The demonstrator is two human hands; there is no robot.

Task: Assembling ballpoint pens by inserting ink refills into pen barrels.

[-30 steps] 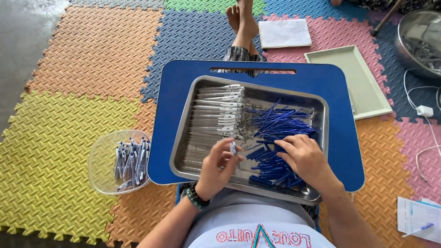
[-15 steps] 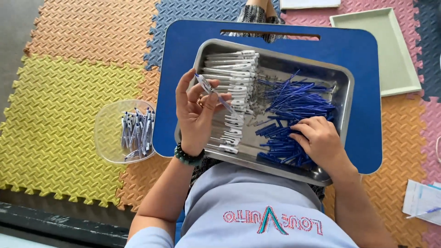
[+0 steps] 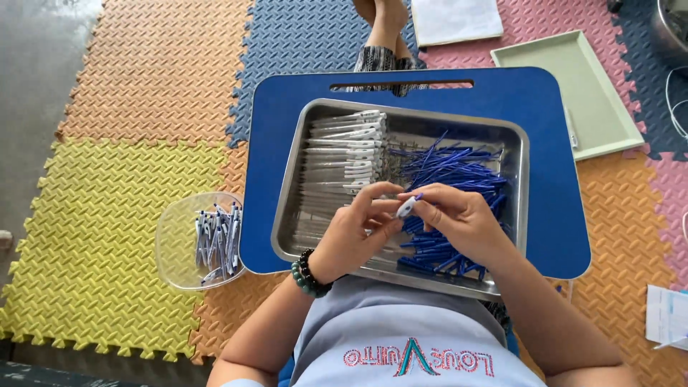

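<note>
My left hand (image 3: 355, 233) and my right hand (image 3: 459, 222) meet over the middle of a metal tray (image 3: 516, 140). Between their fingertips they hold one small white and blue pen part (image 3: 406, 207). The tray rests on a blue lap board (image 3: 552, 222) across my legs. Clear pen barrels with white tops (image 3: 342, 154) lie stacked in the tray's left half. A heap of thin blue refills (image 3: 451, 168) fills its right half, partly hidden under my right hand.
A clear plastic bowl (image 3: 179, 244) holding several assembled pens sits on the foam mat to my left. A pale green tray (image 3: 584, 93) lies at the upper right, white paper (image 3: 455, 20) at the top. My foot (image 3: 383, 18) stretches forward.
My left hand came back from the barrel stack toward the middle. My right hand lifted from the refill heap, and both now pinch one pen part together.
</note>
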